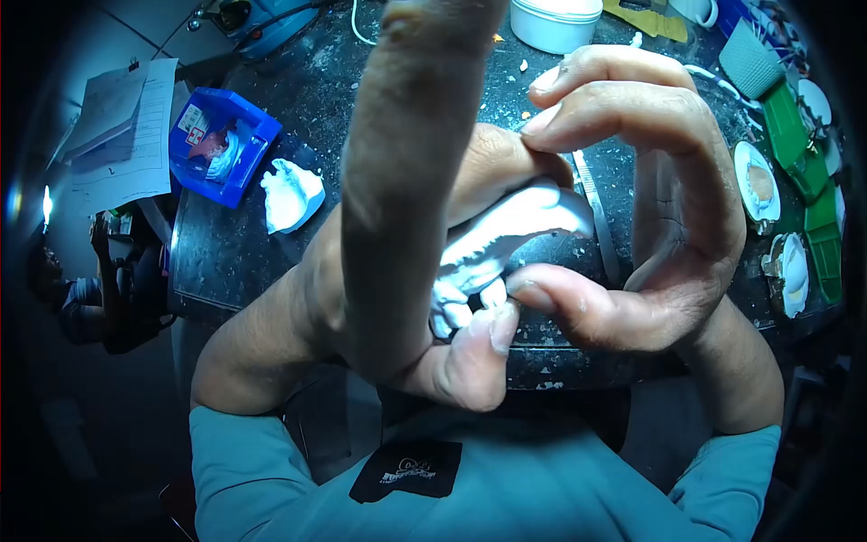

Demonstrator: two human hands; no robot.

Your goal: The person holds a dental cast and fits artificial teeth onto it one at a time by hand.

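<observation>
A white plaster dental cast (pixel 510 226) with teeth along its lower side is held up in front of me, above the dark worktable. My left hand (pixel 397 217) is closed around it, thumb at the teeth, with one finger raised large and close to the camera. My right hand (pixel 668 199) curves around the cast's right side. Its thumb tip meets a small tooth (pixel 493 293) beside my left thumb, while its bent fingertips lie near a left finger above the cast. The left fingers hide part of the cast.
On the worktable (pixel 307 99), a blue bin (pixel 248 163) and another white plaster piece (pixel 291 196) are at left. A metal tool (pixel 596 203) lies behind the cast. A white tub (pixel 553 27) stands at back; plaster pieces (pixel 757 185) and green trays (pixel 795 135) line the right. A person (pixel 95 298) sits far left.
</observation>
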